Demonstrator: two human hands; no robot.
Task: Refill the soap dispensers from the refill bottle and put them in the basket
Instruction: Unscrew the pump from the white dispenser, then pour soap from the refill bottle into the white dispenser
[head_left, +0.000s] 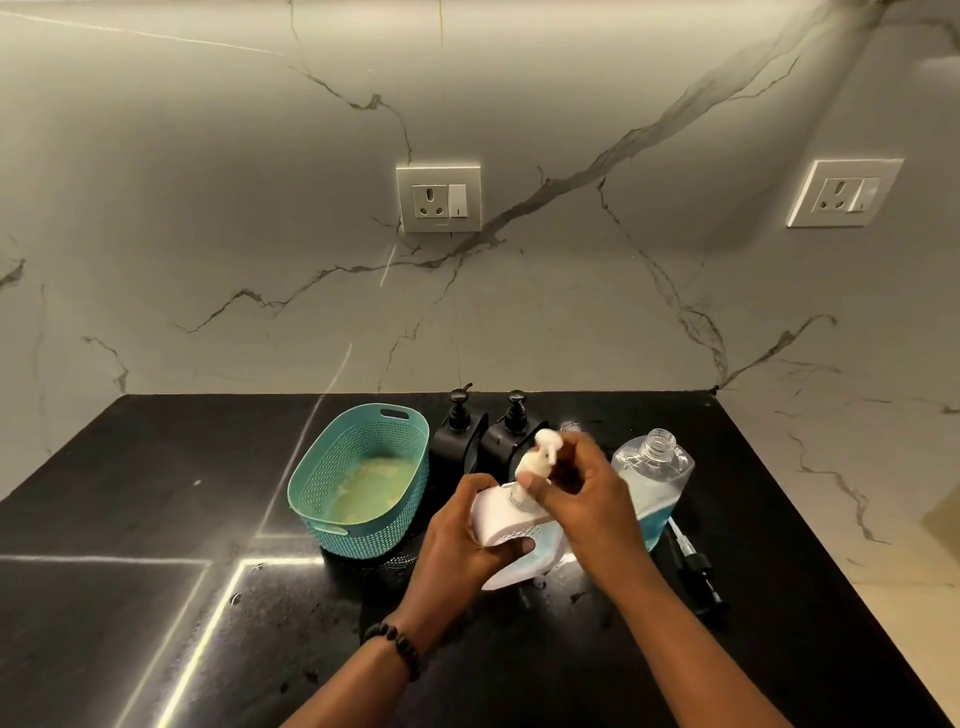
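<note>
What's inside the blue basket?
The basket holds only something pale yellowish, maybe a cloth, on its bottom. No dispensers are inside. Its near wall hides the front corner.

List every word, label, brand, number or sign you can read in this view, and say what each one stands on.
No text can be read anywhere in this view.
Wall socket plate: a tiny mark along its lower edge, too small to read.
Second socket plate: no lettering can be made out.
Refill bottle: clear, no label visible.
White soap dispenser, two black soap dispensers and teal basket: no print visible.
</note>
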